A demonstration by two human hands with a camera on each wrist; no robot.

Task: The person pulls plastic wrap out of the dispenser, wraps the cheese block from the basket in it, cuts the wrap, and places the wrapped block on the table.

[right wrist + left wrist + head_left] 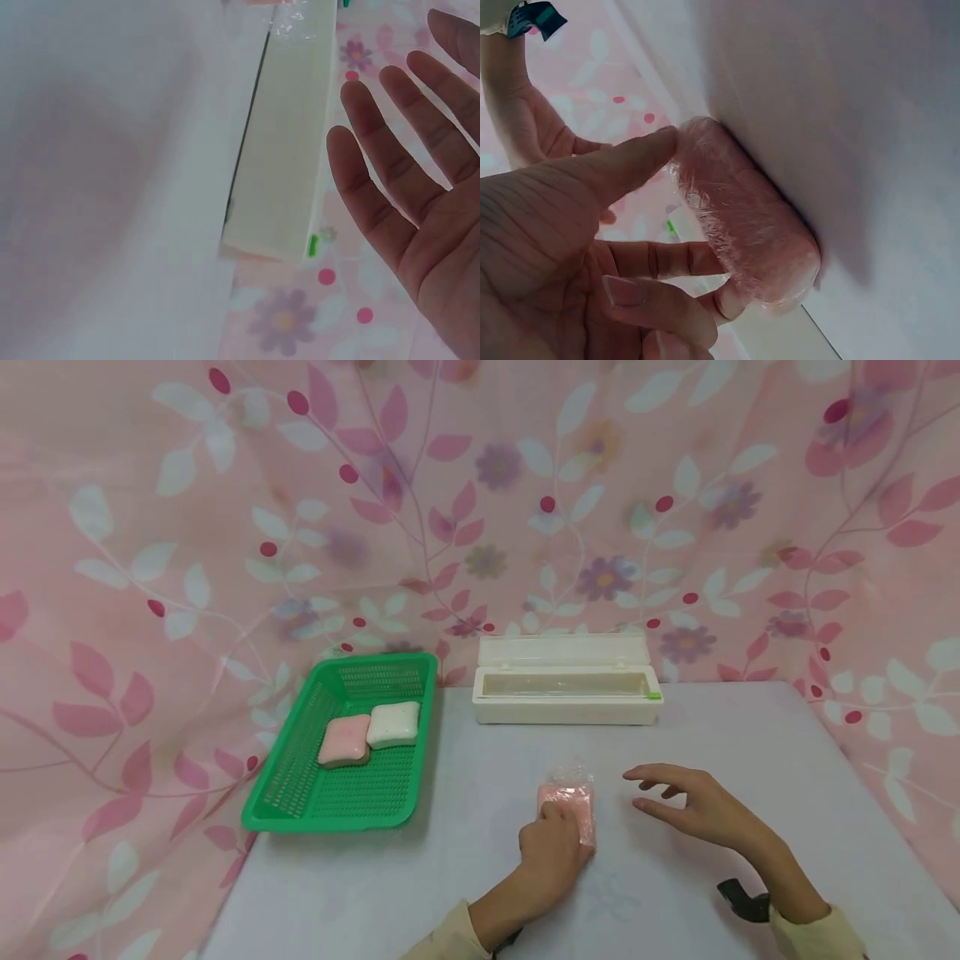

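Note:
A pink bar of soap point(568, 795) wrapped in clear plastic film lies on the white table. My left hand point(551, 858) pinches it, thumb at one end and fingers at the other, as the left wrist view shows. A loose tuft of film point(572, 772) sticks out past the far end of the bar. To the right of the soap, my right hand point(697, 803) hovers over the table with fingers spread loosely and nothing held. The right wrist view shows its bare palm point(457, 262).
Farther back stands a white cling film dispenser point(562, 712) with its lid raised and a green slider at the right end. On the left sits a green basket point(322, 825) holding a pink soap point(345, 737) and a white soap point(394, 722). Flowered cloth hangs behind.

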